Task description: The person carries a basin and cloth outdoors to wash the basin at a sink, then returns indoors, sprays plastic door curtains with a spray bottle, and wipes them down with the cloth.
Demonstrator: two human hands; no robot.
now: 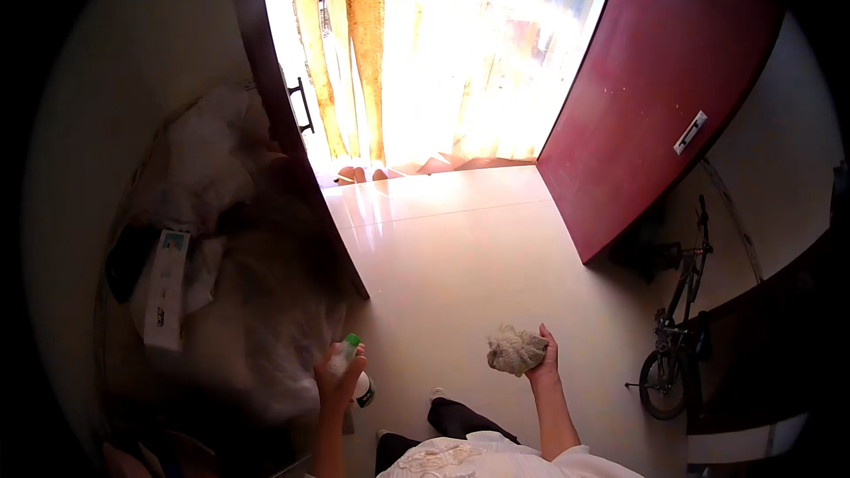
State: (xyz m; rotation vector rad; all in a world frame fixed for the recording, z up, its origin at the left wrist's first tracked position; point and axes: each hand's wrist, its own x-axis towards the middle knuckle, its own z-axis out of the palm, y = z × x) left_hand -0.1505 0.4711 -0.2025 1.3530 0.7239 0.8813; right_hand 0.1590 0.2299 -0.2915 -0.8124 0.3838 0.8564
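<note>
Low on the left, my left hand [335, 379] is closed around a white bottle [364, 388] with a green top. The green top sticks up above my fingers, and a white part with a dark patch shows beside my wrist; my palm hides the rest. My right hand [546, 361] grips a bunched grey-beige cloth [515, 351], held out over the pale floor. The cloth looks crumpled, with a frayed upper edge. Both hands are well apart, on either side of my body.
A red door [655, 80] stands swung inward on the right, and a dark door leaf [288, 124] on the left. Bright curtains [365, 62] hang in the doorway. A small bicycle [677, 336] is at the right. Plastic-wrapped items and a white box [166, 292] lie at the left.
</note>
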